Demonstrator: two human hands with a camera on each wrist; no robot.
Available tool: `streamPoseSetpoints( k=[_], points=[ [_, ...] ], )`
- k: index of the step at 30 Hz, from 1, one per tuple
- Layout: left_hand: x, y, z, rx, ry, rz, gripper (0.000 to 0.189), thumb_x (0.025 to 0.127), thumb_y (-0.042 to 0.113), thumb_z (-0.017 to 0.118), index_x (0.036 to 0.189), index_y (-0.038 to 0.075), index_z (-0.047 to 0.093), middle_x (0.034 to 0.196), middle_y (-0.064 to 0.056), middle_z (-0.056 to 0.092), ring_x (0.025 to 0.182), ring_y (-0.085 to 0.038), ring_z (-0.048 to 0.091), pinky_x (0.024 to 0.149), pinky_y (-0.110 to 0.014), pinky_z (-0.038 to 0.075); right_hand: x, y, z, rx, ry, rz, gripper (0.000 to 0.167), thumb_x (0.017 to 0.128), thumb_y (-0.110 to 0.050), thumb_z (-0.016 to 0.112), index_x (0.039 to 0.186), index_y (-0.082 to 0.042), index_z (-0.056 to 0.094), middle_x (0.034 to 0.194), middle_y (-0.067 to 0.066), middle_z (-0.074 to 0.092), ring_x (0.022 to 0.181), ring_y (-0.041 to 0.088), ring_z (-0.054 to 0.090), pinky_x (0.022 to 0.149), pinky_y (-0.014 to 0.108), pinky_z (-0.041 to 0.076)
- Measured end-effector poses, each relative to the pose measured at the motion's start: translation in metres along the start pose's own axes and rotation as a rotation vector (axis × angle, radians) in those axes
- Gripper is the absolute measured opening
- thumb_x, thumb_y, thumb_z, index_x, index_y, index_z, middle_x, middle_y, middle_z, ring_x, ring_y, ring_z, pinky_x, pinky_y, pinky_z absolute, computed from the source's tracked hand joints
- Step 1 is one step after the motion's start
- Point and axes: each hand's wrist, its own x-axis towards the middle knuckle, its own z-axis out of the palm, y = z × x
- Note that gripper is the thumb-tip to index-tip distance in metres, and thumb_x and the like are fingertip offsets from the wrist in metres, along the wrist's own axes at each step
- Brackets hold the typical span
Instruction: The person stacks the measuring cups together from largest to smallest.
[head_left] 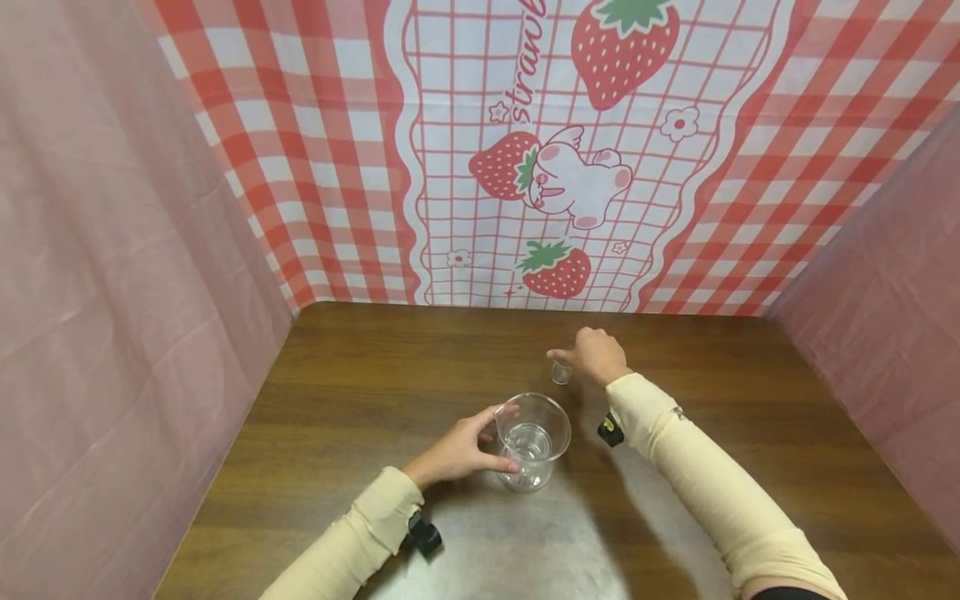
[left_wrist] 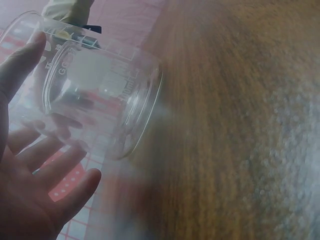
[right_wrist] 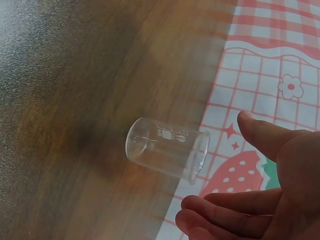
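A large clear glass beaker [head_left: 553, 446] stands on the table, with rings of a smaller glass vessel showing inside it. My left hand [head_left: 461, 448] holds the large beaker from its left side, thumb along the near wall and fingers round the far side. In the left wrist view, white print shows through the glass. Farther back stands a small clear beaker [right_wrist: 165, 150], upright on the wood. Just above its rim, my right hand [head_left: 598, 354] has thumb and fingers spread apart, with a gap between them and the glass in the right wrist view.
The brown wooden table [head_left: 360, 383] ends at a red-and-white checked cloth [head_left: 337, 167] with strawberry prints. Pink curtains [head_left: 112, 333] hang on both sides. A black wrist camera [head_left: 425, 535] sits under the left sleeve; another [head_left: 611, 429] is under the right.
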Motion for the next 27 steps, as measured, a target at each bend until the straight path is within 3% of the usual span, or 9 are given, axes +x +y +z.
streamPoseSetpoints(
  k=[6,19,27],
  points=[
    [0.000,0.000,0.000,-0.020,0.001,-0.005,0.080,0.077,0.019,0.083,0.145,0.006,0.042,0.147,-0.011,0.051,0.130,-0.029,0.053,0.104,-0.044,0.050,0.000,-0.001,0.004,0.008,0.027,-0.009,0.054,0.082,-0.053,0.072,0.074,0.001,0.068,0.092,0.029,0.071,0.080,0.041,0.069,0.064,0.051,0.057],
    [0.002,-0.003,0.000,-0.009,0.004,-0.002,0.080,0.076,0.019,0.083,0.144,0.006,0.044,0.146,-0.011,0.051,0.130,-0.028,0.053,0.104,-0.045,0.050,0.002,-0.002,0.011,0.007,0.074,-0.021,0.050,0.082,-0.044,0.075,0.083,0.006,0.070,0.094,0.032,0.070,0.085,0.048,0.068,0.068,0.054,0.058],
    [0.000,-0.002,0.000,-0.012,0.001,-0.002,0.080,0.076,0.020,0.083,0.144,0.006,0.043,0.146,-0.011,0.051,0.130,-0.027,0.053,0.104,-0.045,0.049,0.003,-0.002,0.016,0.013,0.083,-0.014,0.052,0.080,-0.048,0.076,0.082,0.004,0.071,0.095,0.032,0.070,0.086,0.048,0.068,0.070,0.054,0.057]
  ],
)
